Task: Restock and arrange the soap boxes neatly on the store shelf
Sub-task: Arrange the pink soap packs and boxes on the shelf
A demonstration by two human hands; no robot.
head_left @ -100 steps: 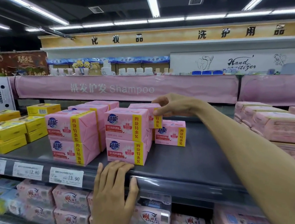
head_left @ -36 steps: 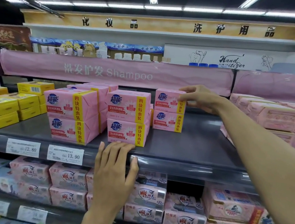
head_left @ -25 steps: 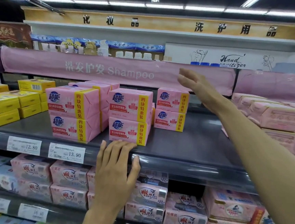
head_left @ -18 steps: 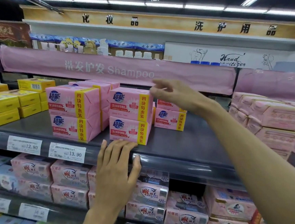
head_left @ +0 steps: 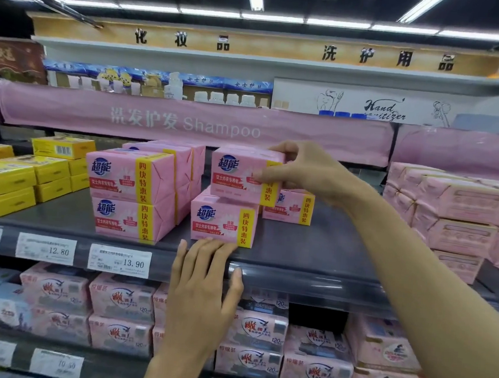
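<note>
My right hand grips a pink soap box by its right end, lifted a little above another pink box at the front of the dark grey shelf. Behind them a further pink box shows, partly hidden. To the left stands a two-high stack of the same pink boxes, with more behind it. My left hand rests flat on the shelf's front edge, fingers straight, just below the lower box.
Yellow soap boxes fill the shelf's left end, and wrapped pink packs its right. Price tags line the front rail. The lower shelf holds several pink packs. A pink Shampoo banner hangs above.
My right hand let go of the rear stack, swung left and took hold of the top box of the middle front stack, raising it. My left hand stayed on the shelf edge.
</note>
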